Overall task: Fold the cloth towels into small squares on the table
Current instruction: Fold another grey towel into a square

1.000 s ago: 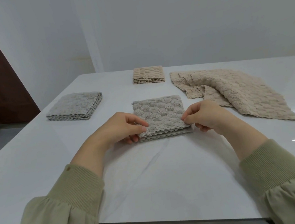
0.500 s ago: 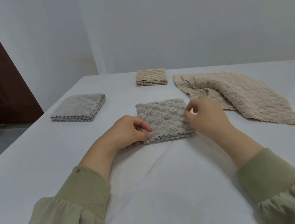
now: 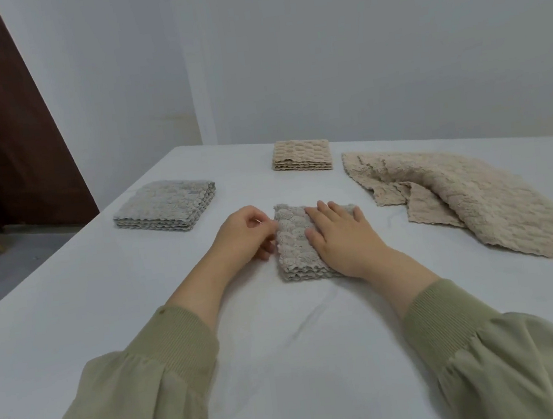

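Describer: Since half a second ago, the person's right hand has moved off the right edge of the folded grey towel and now lies on top of it. The left hand has stayed at the towel's left edge.

Listener: How are the hands placed?

Describer: The right hand is released, with its palm down and its fingers straight and spread, pressing the right half of the towel flat. The left hand has curled fingers and pinches the towel's left edge between thumb and fingertips. Both arms wear olive green sleeves with ribbed cuffs.

Listener: Where is that towel?

Describer: It lies in the middle of the white desk as a small thick square, with its wavy layered edges facing the person.

Listener: What else is on the desk?

Describer: A folded grey square lies to the left, well apart from the hands. A folded beige square lies farther back, near the desk's far edge. An unfolded beige towel is spread, rumpled, over the right side. Behind the desk is a pale wall, and a dark brown door stands at the left.
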A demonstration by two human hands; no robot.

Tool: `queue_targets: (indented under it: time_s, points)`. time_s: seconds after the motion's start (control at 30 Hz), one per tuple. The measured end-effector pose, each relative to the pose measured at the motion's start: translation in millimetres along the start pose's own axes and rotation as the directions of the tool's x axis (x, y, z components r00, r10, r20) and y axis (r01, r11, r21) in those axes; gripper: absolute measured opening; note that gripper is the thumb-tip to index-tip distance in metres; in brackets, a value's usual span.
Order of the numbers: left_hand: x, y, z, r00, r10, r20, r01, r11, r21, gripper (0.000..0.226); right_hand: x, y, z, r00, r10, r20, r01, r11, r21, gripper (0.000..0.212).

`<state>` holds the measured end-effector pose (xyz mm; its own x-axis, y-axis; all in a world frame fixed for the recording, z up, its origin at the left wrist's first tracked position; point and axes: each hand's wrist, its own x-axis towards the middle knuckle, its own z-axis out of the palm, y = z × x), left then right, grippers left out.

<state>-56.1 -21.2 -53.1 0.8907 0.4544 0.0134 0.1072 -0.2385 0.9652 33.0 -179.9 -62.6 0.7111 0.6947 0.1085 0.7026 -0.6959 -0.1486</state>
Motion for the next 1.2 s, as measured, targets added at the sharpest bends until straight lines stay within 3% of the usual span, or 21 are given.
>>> queue_targets:
  time_s: [0.07, 0.23, 0.37, 0.43, 0.57, 0.7, 0.8, 0.9, 0.97, 1.07, 1.13, 1.2]
  points:
    - [11, -3, 3, 0.993, 0.016, -0.115, -0.024, 0.997, -0.068, 0.01, 0, 0, 0, 1.0, 0.001, 0.007, -0.001, 1.0, -0.001, 0.054]
    - [32, -3, 17, 0.973, 0.016, -0.228, -0.034, 0.997, -0.072, 0.009, 0, 0, 2, 1.0, -0.009, -0.007, 0.009, 1.0, -0.03, 0.054]
    - [44, -2, 21, 0.96, -0.047, -0.277, 0.032, 0.998, -0.059, 0.029, 0, 1, 3, 1.0, -0.01, -0.014, 0.009, 1.0, -0.027, 0.054]
    - [45, -2, 23, 0.961, -0.05, -0.27, 0.044, 0.999, -0.027, 0.025, 0, 0, 3, 1.0, -0.009, -0.023, 0.009, 0.999, -0.035, 0.054]
    - [48, -6, 24, 0.949, 0.019, -0.314, 0.046, 0.979, 0.198, 0.023, -1, -2, 4, 0.999, 0.01, -0.031, -0.011, 0.999, -0.039, 0.052]
    - [42, -1, 32, 0.941, 0.138, -0.308, 0.02, 0.888, 0.459, 0.02, -2, -3, 4, 0.998, 0.06, -0.023, -0.06, 0.998, -0.017, 0.053]
    - [34, -1, 30, 0.916, 0.333, -0.226, -0.123, 0.766, 0.631, 0.026, -3, -1, 3, 0.999, 0.044, -0.016, -0.044, 0.998, 0.046, 0.054]
    - [28, 5, 23, 0.848, 0.53, 0.013, -0.399, 0.623, 0.673, 0.037, -4, 0, -2, 0.992, 0.068, -0.108, -0.042, 0.972, 0.23, 0.051]
    - [24, 8, 24, 0.864, 0.472, 0.176, -0.443, 0.546, 0.711, 0.042, -5, 2, -5, 0.98, 0.112, -0.165, -0.066, 0.963, 0.261, 0.047]
    - [20, 4, 35, 0.915, 0.235, 0.329, -0.402, 0.431, 0.808, 0.05, -6, 5, -3, 0.991, 0.097, -0.094, -0.087, 0.991, 0.101, 0.049]
    - [19, -2, 39, 0.928, 0.098, 0.361, -0.367, 0.419, 0.831, 0.053, -6, 8, 0, 0.995, 0.095, -0.014, -0.094, 0.994, 0.053, 0.051]
    - [19, -6, 39, 0.931, 0.057, 0.359, -0.346, 0.44, 0.828, 0.054, -4, 12, 1, 0.991, 0.132, 0.025, -0.134, 0.989, 0.069, 0.052]
